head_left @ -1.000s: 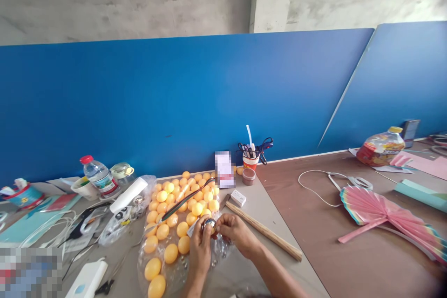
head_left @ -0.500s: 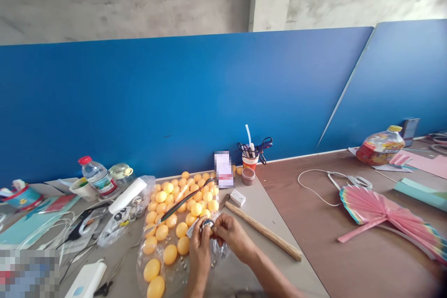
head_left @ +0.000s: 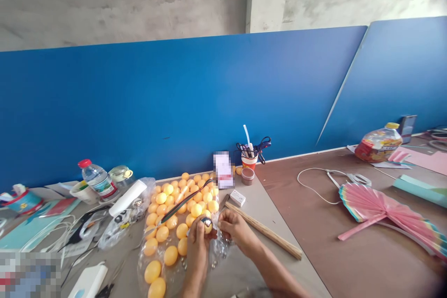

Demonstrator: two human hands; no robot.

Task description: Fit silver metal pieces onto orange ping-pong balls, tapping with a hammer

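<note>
A shiny silver ball (head_left: 207,225) with bright reflections sits between the thumb and fingers of my left hand (head_left: 197,247). Just to its right, my right hand (head_left: 233,227) has thumb and fingertips pinched together, apart from the ball; whatever they grip is too small to make out. Crumpled clear plastic (head_left: 220,246) lies beneath the hands, with small shiny pieces (head_left: 213,264) by it. Left of my hands, many orange balls (head_left: 170,255) lie in a clear plastic bag, and a dark slender tool (head_left: 181,202) rests across them.
A wooden stick (head_left: 265,231) and a small white box (head_left: 238,198) lie to the right. Behind them stand a phone (head_left: 223,167), a round tub (head_left: 247,176) and a pen cup (head_left: 249,162). Bottles and cables crowd the left; a pink fan (head_left: 384,214) lies far right.
My right hand has drawn slightly right, away from the silver ball. My left hand has turned a little, so more of the ball shows.
</note>
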